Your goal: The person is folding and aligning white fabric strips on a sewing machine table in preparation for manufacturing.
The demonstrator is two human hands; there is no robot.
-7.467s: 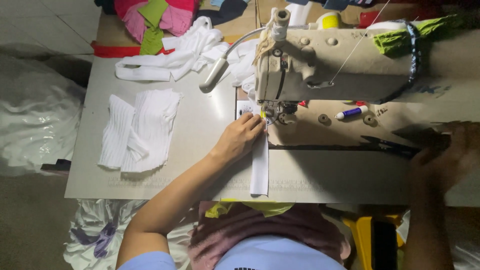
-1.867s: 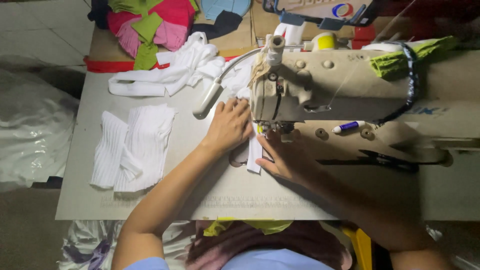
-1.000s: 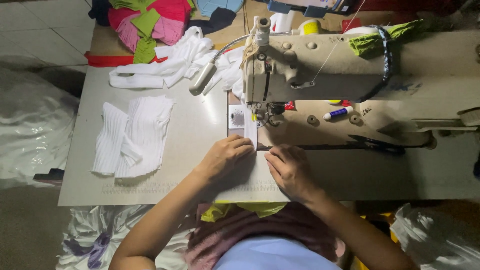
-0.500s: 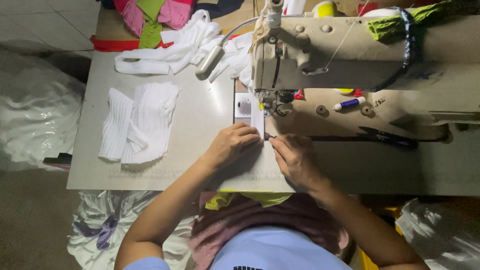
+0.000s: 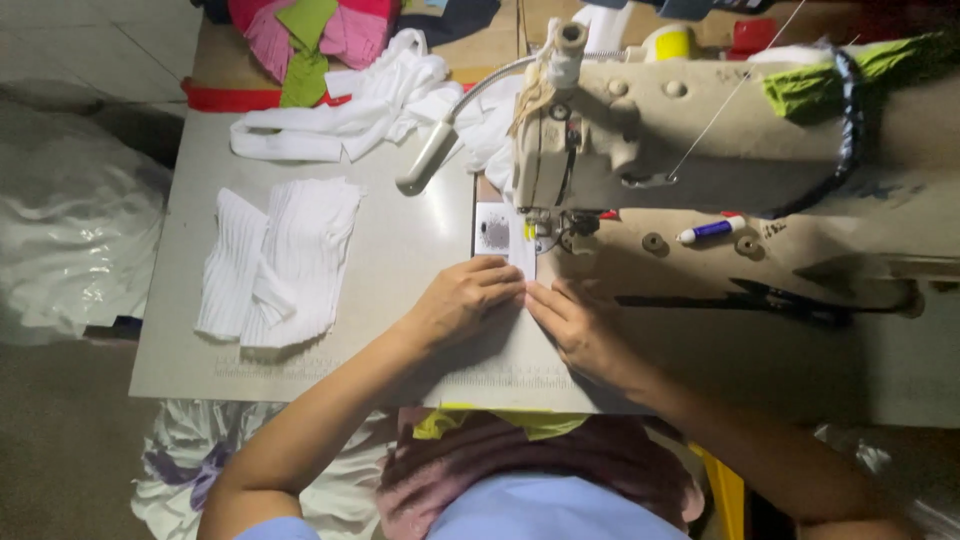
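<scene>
— Pale grey, that tabletop you sit at, with a dim floor and a white plastic bag off to its left side. What do you have under your hands?

— You have a narrow white strip of cloth lying flat in front of the sewing machine. Its far end runs up under the needle area, and its near part is covered by your fingers.

— How do your hands sit on it?

— Your left hand lies palm down on the strip's left side, fingers flat and pointing right. Your right hand lies on its right side, fingers pointing up and left. The fingertips of both almost meet over the strip, just short of the needle. Both press the cloth down against the tabletop; neither is closed around anything.

— What else is near you?

— A stack of white ribbed pieces lies well to the left of your left hand. Further back, a long tangle of white cloth sprawls beside the machine's lamp. Pink and green fabric is heaped at the far edge. Right of your right hand, black scissors lie on the machine bed, and a blue and white pen sits behind them.
</scene>
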